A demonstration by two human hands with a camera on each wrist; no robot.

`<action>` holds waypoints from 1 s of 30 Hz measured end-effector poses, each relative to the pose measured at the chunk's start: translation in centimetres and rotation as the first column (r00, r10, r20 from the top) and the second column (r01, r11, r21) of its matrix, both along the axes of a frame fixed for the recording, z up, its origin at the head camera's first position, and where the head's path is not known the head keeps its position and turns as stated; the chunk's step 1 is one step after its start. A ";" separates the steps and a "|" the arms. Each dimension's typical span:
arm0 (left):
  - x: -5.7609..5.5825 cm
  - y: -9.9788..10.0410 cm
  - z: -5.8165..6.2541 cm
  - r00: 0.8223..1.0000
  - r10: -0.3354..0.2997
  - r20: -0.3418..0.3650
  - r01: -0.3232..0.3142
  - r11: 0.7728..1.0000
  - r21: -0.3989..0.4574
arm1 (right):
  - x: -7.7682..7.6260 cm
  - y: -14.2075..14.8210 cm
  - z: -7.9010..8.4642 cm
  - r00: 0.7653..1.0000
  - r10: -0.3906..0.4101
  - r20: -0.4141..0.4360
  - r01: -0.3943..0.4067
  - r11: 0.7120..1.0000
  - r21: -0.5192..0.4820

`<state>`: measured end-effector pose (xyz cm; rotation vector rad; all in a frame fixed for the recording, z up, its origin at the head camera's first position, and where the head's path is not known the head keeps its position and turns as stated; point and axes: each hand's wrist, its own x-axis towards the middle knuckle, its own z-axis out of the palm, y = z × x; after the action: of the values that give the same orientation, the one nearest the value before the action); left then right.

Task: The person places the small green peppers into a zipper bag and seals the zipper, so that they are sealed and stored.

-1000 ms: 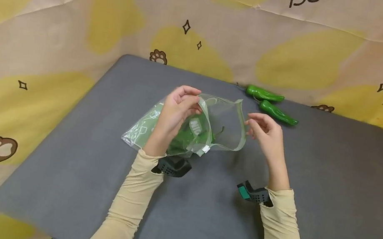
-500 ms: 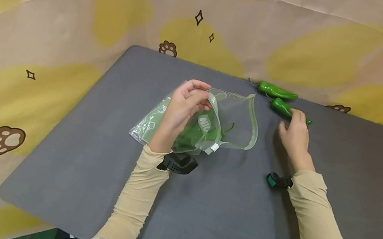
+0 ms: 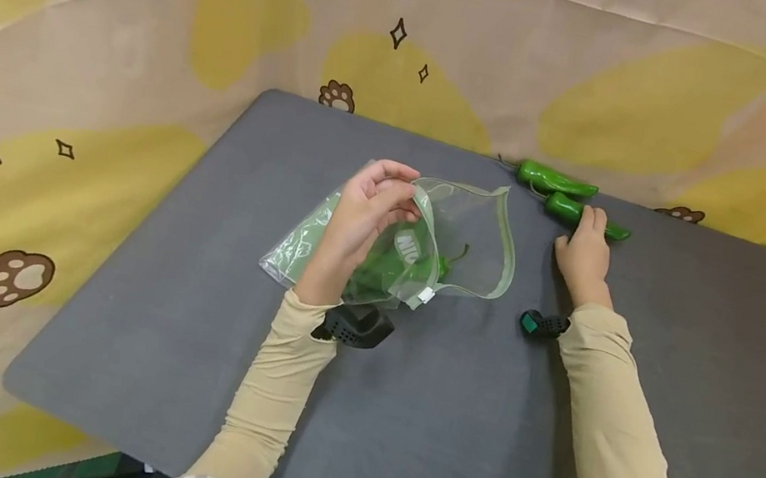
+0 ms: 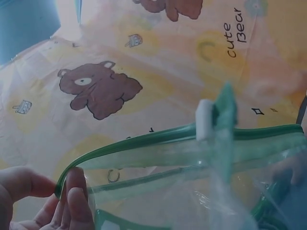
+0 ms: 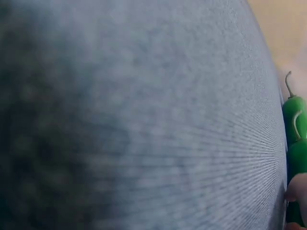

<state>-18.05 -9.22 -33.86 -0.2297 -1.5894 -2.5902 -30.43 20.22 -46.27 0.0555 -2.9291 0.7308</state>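
In the head view my left hand (image 3: 375,208) pinches the rim of a clear zip bag (image 3: 477,221) with a green edge and a white slider (image 3: 425,295). The bag's mouth gapes toward the right. Inside it lies a green pepper (image 3: 445,266), partly hidden by the printed green panel. The left wrist view shows thumb and fingers (image 4: 76,191) at the bag's green zip edge. My right hand (image 3: 585,256) reaches over the nearer green pepper (image 3: 565,209) on the table, fingertips overlapping it and thumb spread to the left. A second green pepper (image 3: 556,179) lies just behind it.
Both peppers lie near the back edge of the grey table (image 3: 400,411). A patterned cloth (image 3: 459,57) hangs right behind that edge and along the left side.
My right hand has left the bag's mouth and moved right and away from me to the nearer pepper. My left hand keeps its pinch on the bag. The head view has shifted slightly.
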 end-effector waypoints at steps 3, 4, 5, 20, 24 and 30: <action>0.0 0.1 -0.2 1.000 0.002 -0.003 -0.002 1.000 -0.006 | -0.2 0.4 0.6 0.998 -0.015 0.066 0.010 0.997 0.073; 0.0 0.1 -0.3 1.000 0.002 0.000 -0.002 1.000 -0.007 | -0.1 0.5 0.8 0.995 -0.023 0.093 0.014 0.995 0.094; 0.0 0.2 -0.3 1.000 0.001 0.005 -0.001 1.000 -0.008 | 0.0 0.7 0.9 0.992 -0.032 0.118 0.018 0.994 0.110; -0.6 -0.2 -0.7 0.999 0.020 -0.037 -0.019 1.000 0.013 | 5.9 0.8 -1.4 0.919 -0.212 -0.332 0.067 0.914 -0.399; -0.9 -0.4 -1.3 0.999 0.026 -0.032 -0.025 0.999 0.041 | 6.4 0.8 -1.3 0.913 -0.246 -0.325 0.042 0.850 -0.526; -0.1 -0.4 0.1 1.000 0.021 -0.023 -0.020 1.000 0.015 | 6.6 -0.3 -1.3 0.881 -0.198 -0.429 -0.075 0.838 -0.540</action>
<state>-18.12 -9.65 -33.72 -0.2400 -1.5560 -2.5736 -23.87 19.96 -47.61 0.0691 -2.1622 1.3019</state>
